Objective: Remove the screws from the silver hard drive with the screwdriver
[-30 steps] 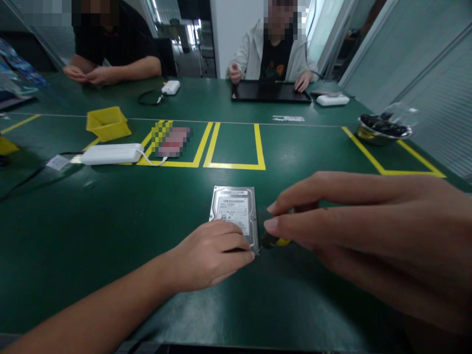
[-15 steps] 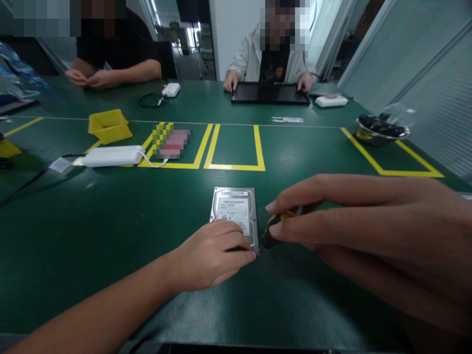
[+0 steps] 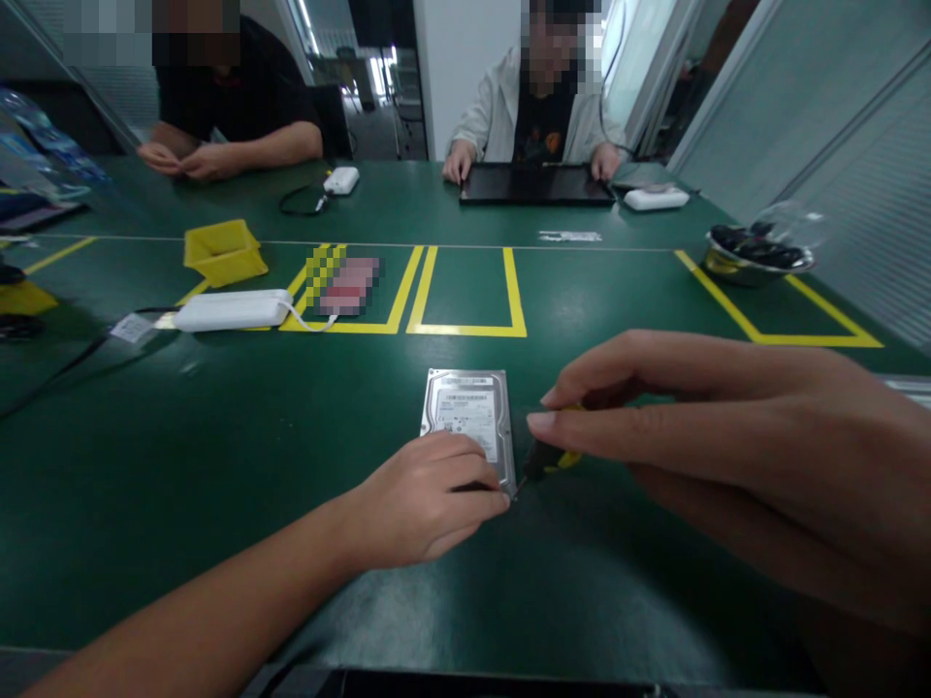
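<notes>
A silver hard drive point(image 3: 469, 412) with a white label lies flat on the green table. My left hand point(image 3: 433, 499) rests over its near end, fingers closed on the near right corner and hiding part of the label. My right hand point(image 3: 727, 436) pinches a small black and yellow screwdriver point(image 3: 539, 460) between thumb and fingertips. The screwdriver tilts down to the left, and its thin tip is at the drive's near right corner, by my left fingertips. Whether the tip sits in a screw is too small to tell.
Beyond the drive are yellow tape outlines point(image 3: 465, 330), a white power bank point(image 3: 233, 310) with cables, a pixelated phone-like object point(image 3: 349, 286) and a yellow bin point(image 3: 225, 254). A metal bowl point(image 3: 756, 267) of dark items stands right. Across the table, one person holds a black panel point(image 3: 538, 184); another sits left.
The screwdriver has turned in my right fingers: its yellow part moved from the top to the lower right. My left hand stays on the drive. The view has shifted slightly.
</notes>
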### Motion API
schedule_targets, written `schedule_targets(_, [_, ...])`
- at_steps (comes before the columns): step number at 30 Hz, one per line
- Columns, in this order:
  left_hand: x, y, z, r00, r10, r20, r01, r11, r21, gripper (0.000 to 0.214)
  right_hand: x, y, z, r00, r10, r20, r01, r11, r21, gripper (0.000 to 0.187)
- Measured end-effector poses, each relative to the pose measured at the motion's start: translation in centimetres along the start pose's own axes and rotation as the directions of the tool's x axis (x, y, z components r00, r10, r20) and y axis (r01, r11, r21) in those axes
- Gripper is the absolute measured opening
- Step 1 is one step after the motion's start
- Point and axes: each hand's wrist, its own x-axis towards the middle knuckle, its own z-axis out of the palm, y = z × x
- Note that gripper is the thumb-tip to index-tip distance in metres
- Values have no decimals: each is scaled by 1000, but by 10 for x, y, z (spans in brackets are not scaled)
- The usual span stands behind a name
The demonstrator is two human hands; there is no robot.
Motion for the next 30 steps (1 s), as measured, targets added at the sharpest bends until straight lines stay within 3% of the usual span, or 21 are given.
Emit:
schedule_targets(7, [-1, 0, 1, 1000, 9, -4, -9, 1000, 14, 19, -5, 0, -2, 1000, -30, -6, 29, 997, -66, 37])
schedule_targets(16, [0, 2, 1, 999, 25, -29, -25, 999, 28, 17, -7, -3, -5, 998, -60, 13, 60, 998, -22, 31])
schedule_targets(30, [-4, 2, 2, 1000, -3, -1, 3, 1000, 1, 17, -7, -3, 1, 997, -55, 63, 57, 998, -31, 42])
